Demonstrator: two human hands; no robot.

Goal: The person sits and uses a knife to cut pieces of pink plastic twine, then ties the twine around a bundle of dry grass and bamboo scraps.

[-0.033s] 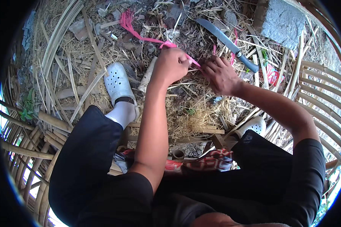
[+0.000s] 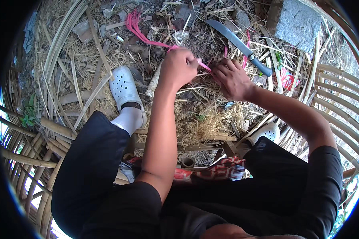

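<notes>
- My left hand (image 2: 179, 65) is closed in a fist around the pink strip (image 2: 141, 34), which trails off up-left over the straw.
- My right hand (image 2: 232, 79) pinches the strip's near end between curled fingertips, I think; the grip is partly hidden.
- Nothing has shifted between the two views: both hands sit as they did, so the strip work is mid-step.
- The long knife (image 2: 239, 44) lies just beyond my right hand.
- The woven bamboo basket (image 2: 339, 91) at right shows only its wall; I cannot see anything in it.

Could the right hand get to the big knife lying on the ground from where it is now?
Probably yes. The right hand is low over the straw, and the knife lies just beyond it with its dark handle end nearest. Only loose straw and pink scraps lie between. The hand does pinch the pink strip, also held by the left hand.
</notes>
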